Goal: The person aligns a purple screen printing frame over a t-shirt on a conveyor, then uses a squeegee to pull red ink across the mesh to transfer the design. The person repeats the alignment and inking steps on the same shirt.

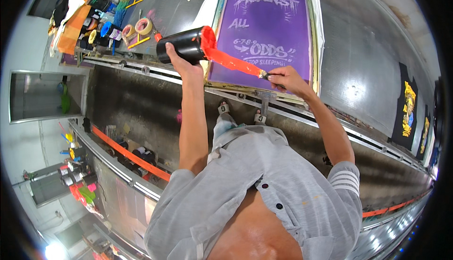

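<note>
The left hand (181, 64) grips a black ink tub (184, 46) lying sideways, mouth toward the right, while the right hand (285, 78) pinches a spatula (264, 75) drawing red ink (231, 62) over the purple screen (269, 29) on the surface (363, 57).

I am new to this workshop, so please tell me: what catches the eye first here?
The left hand tilts a black ink tub, and the right hand draws thick red-orange ink out of it with a spatula. Behind them lies a purple printing screen. Black printed shirts lie at far right.
</note>
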Demonstrator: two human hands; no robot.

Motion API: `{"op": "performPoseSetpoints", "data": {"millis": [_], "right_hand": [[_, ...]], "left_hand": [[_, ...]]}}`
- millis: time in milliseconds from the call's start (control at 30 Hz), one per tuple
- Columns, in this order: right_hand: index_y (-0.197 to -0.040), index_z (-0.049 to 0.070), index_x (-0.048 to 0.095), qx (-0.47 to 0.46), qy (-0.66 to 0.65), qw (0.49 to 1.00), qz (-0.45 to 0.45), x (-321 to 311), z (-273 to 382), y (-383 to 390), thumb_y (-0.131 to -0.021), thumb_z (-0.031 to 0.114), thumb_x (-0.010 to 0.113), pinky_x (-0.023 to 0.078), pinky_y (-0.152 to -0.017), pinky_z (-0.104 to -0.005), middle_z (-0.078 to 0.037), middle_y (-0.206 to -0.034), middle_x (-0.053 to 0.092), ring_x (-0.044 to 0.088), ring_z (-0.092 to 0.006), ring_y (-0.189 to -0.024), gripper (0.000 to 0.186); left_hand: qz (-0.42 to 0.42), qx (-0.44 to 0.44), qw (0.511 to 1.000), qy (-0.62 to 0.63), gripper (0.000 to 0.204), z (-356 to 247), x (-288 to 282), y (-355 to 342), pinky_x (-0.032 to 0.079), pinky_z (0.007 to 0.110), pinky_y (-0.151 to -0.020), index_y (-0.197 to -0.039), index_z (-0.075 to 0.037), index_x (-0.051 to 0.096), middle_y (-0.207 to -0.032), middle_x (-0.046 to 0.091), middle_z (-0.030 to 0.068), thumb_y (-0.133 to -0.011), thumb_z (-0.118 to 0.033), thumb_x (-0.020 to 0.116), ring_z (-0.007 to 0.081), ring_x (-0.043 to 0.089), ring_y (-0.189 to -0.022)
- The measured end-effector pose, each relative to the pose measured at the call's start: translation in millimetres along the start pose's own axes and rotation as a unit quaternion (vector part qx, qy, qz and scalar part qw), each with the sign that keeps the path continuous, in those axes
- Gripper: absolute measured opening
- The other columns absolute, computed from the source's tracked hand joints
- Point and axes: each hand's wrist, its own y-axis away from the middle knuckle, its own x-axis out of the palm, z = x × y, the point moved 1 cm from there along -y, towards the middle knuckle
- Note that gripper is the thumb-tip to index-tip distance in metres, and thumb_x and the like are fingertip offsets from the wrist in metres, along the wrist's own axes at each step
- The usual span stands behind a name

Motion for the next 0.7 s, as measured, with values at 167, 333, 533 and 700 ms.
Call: {"op": "performPoseSetpoints", "data": {"millis": [167,333,533,700], "right_hand": [[-0.089,-0.001,0.070,0.019,0.090,0.996,0.016,-26,-18,20,-0.094,0.020,0.062,0.036,-0.046,-0.0252,-0.003,-0.064,0.061,0.047,-0.0069,-0.047,0.023],[-0.092,0.007,0.073,-0.042,0.285,0.957,-0.025,-13,-43,-12,-0.087,0.024,0.065,0.048,-0.060,-0.0382,-0.010,-0.074,0.068,0.063,-0.0238,-0.064,0.019],[-0.111,0.017,0.073,-0.121,0.449,0.874,-0.141,-7,-44,28,-0.085,0.022,0.067,0.053,-0.075,-0.0442,-0.012,-0.097,0.068,0.065,-0.0323,-0.088,0.027],[-0.116,0.017,0.071,-0.135,0.469,0.855,-0.175,-32,-90,93,-0.083,0.015,0.070,0.053,-0.079,-0.0423,-0.010,-0.104,0.064,0.065,-0.0300,-0.093,0.033]], "left_hand": [[-0.066,0.008,0.997,0.026,0.064,0,-22,5,0.050,0.051,-0.102,-0.135,-0.010,0.048,-0.128,0.058,0.0124,-0.092,-0.057,0.058,0.0305,0.059,-0.118],[-0.086,-0.006,0.996,0.036,0.064,24,-46,12,0.050,0.051,-0.101,-0.134,-0.011,0.048,-0.129,0.058,0.0126,-0.092,-0.058,0.058,0.0304,0.060,-0.118],[-0.077,-0.016,0.997,0.027,0.065,49,-68,19,0.051,0.051,-0.100,-0.132,-0.011,0.049,-0.128,0.058,0.0103,-0.090,-0.059,0.061,0.0290,0.059,-0.118],[-0.101,-0.033,0.994,0.040,0.063,63,-55,40,0.058,0.042,-0.090,-0.130,-0.009,0.053,-0.124,0.062,0.0079,-0.087,-0.051,0.071,0.0251,0.066,-0.107]]}}
